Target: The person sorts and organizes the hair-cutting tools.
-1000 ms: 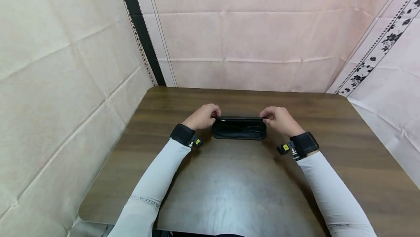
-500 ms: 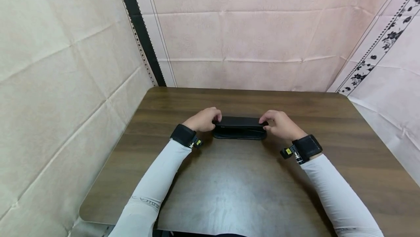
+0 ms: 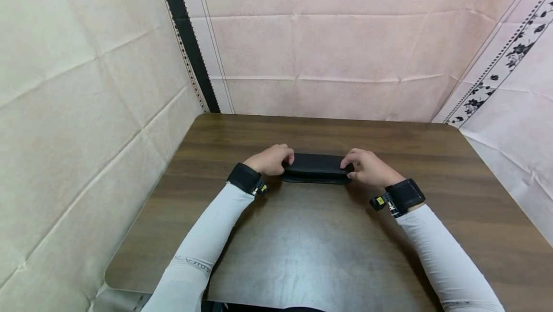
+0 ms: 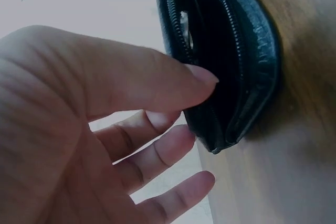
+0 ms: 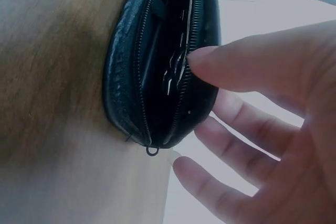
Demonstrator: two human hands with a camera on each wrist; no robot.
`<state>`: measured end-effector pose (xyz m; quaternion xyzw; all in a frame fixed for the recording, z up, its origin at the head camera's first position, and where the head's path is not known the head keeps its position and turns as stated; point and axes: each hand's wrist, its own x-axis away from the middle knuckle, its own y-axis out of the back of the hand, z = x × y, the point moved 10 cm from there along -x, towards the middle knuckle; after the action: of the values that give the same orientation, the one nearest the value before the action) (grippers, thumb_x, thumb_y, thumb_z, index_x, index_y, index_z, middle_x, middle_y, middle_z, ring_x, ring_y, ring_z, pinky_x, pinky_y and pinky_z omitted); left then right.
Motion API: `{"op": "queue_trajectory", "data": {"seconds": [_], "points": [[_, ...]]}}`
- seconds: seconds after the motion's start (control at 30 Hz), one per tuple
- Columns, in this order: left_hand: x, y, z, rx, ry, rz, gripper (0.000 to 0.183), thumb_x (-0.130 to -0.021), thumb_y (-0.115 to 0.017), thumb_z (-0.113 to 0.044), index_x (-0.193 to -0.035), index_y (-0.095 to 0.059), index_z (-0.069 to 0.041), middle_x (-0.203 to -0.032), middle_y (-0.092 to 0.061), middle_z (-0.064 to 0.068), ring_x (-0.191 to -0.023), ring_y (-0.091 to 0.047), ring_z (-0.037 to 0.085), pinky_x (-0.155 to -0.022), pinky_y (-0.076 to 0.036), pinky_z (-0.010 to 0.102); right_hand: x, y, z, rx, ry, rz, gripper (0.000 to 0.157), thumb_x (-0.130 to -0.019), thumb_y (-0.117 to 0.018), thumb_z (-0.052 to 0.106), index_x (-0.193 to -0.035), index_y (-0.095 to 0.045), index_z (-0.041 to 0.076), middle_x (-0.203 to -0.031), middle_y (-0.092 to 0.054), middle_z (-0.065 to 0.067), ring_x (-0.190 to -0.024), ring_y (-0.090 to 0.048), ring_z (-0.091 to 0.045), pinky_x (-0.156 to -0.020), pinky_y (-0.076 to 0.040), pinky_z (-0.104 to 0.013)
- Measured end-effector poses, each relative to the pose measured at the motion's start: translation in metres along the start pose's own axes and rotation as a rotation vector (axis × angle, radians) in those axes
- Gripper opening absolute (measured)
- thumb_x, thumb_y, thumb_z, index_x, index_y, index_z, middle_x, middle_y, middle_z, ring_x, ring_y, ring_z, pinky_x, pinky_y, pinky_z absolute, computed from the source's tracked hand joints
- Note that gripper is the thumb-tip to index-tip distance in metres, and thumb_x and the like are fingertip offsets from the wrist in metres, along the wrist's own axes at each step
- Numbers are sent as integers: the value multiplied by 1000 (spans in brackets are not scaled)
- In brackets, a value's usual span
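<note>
- Creased pale cloth (image 3: 345,48) is hung behind and to both sides; a black stripe (image 3: 186,38) is seen toward the left corner, a dark floral border (image 3: 479,93) at right.
- Brown wood-grain bench (image 3: 298,235) is set below.
- Black zip pouch (image 3: 317,162) is laid on the bench's far half, near mid-width, its long mouth turned toward the person; lips parted in both wrist views.
- By the left grip (image 3: 269,160), the pouch's upper lip is pinched at the left end, thumb inside the mouth.
- By the right grip (image 3: 370,168), the same lip is pinched at the right end.
- Small metal ring (image 5: 152,151) is noted at one end.
- Shiny contents (image 5: 170,77) are glimpsed inside; kind cannot be told.
- Both wrists are banded by black straps (image 3: 405,196) above white sleeves (image 3: 445,259).
</note>
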<state>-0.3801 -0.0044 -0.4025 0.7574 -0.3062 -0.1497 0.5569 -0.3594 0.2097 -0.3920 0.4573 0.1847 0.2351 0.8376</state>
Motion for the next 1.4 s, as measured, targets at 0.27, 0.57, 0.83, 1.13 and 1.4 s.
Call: {"op": "queue_trajectory", "data": {"seconds": [0.27,0.57,0.83,1.13,1.4], "points": [[-2,-6,-3,-45,8,21,26,-86,-63,10,-101,-61,-11,-108,-52,6,-102,-46,23,-88,-41,34,1,-6,-4,40,1,21,26,-86,-77,-4,-107,-75,12,-115,-66,-8,-95,-59,-24,-80,-50,-38],[-3,-17,-3,-54,16,62,26,-88,-62,10,-102,-62,-12,-108,-52,5,-100,-46,22,-83,-40,31,0,-17,-2,104,2,31,26,-82,-79,-5,-101,-76,12,-111,-67,-9,-103,-59,-27,-88,-52,-45],[-7,-18,-1,-77,44,39,25,-92,-81,-24,-107,-63,-14,-113,-52,5,-105,-48,23,-90,-43,36,-1,-22,-3,117,7,32,25,-81,-80,-5,-100,-77,11,-108,-67,-8,-105,-59,-28,-94,-52,-49],[-15,-22,7,-175,87,-30,92,-86,-83,-50,-160,-38,-21,-160,-35,11,-147,-34,31,-122,-31,50,-5,-22,-1,117,18,39,25,-82,-80,-5,-100,-76,11,-108,-66,-8,-107,-57,-30,-96,-50,-51],[-17,-31,10,-115,84,34,100,-90,-80,-46,-168,-19,-27,-169,-32,10,-157,-29,30,-127,-25,51,-4,-16,-3,78,18,41,20,-88,-77,0,-105,-76,11,-108,-68,-6,-103,-61,-26,-89,-52,-45]]}}
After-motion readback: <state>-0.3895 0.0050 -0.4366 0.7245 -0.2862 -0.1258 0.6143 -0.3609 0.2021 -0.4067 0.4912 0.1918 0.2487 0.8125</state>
